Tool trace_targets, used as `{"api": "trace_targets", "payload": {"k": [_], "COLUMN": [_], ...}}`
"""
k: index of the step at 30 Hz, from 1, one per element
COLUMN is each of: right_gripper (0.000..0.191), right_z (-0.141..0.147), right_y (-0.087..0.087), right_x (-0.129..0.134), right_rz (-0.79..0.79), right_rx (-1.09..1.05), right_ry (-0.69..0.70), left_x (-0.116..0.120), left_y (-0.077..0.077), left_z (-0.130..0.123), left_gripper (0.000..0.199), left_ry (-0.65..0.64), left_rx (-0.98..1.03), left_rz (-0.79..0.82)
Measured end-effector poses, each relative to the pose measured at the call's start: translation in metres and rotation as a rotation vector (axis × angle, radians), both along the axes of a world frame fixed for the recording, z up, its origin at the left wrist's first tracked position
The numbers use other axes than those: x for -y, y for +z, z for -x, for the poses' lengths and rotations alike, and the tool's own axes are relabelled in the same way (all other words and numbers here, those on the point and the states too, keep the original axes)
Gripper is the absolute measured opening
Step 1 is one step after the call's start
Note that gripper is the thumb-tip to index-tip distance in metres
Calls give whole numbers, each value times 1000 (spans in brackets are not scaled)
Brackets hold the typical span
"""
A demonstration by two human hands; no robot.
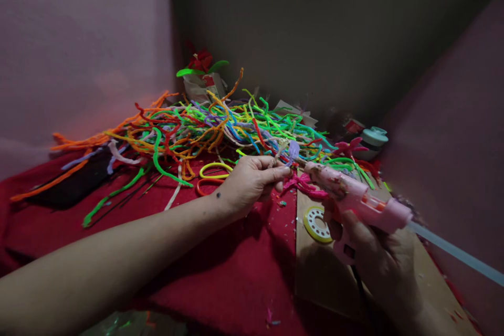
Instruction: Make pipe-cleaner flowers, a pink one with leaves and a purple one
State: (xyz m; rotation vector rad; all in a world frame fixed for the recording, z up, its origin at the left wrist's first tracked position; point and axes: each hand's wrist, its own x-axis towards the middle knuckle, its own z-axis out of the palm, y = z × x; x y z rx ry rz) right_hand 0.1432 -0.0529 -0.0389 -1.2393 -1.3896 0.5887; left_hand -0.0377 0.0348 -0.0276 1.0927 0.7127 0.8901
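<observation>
My right hand (pixel 384 254) is wrapped round the handle of a pink hot glue gun (pixel 358 194). A clear glue stick (pixel 457 252) sticks out of the gun's back end. Between the thumb and fingers of my left hand (pixel 252 181) is a bent piece of pipe cleaner, with a pale lavender part (pixel 292 151) showing above the fingertips. The gun's nozzle is at or very close to that lavender part; whether they touch I cannot tell. Just below the nozzle lies a bright pink pipe cleaner shape (pixel 304 185).
A large tangle of coloured pipe cleaners (pixel 212 123) fills the back of the red cloth (pixel 236 273). Scissors with yellow and red handles (pixel 212 173) lie beside my left wrist. A yellow tape roll (pixel 318 224) rests on a brown board (pixel 315 278). A teal-lidded jar (pixel 374 139) stands back right.
</observation>
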Motion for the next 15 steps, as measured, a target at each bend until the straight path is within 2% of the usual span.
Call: {"api": "trace_targets", "payload": {"k": [7,15], "right_gripper": [46,42], "right_z": [1,0], "right_y": [-3,-3], "right_x": [4,4], "right_rz": [45,-33], "right_rx": [-16,55], "right_ry": [3,133], "left_x": [0,1], "left_y": [0,1], "left_z": [0,1], "left_gripper": [20,21], "left_ry": [-11,-37], "left_rx": [18,27], "left_rz": [7,35]}}
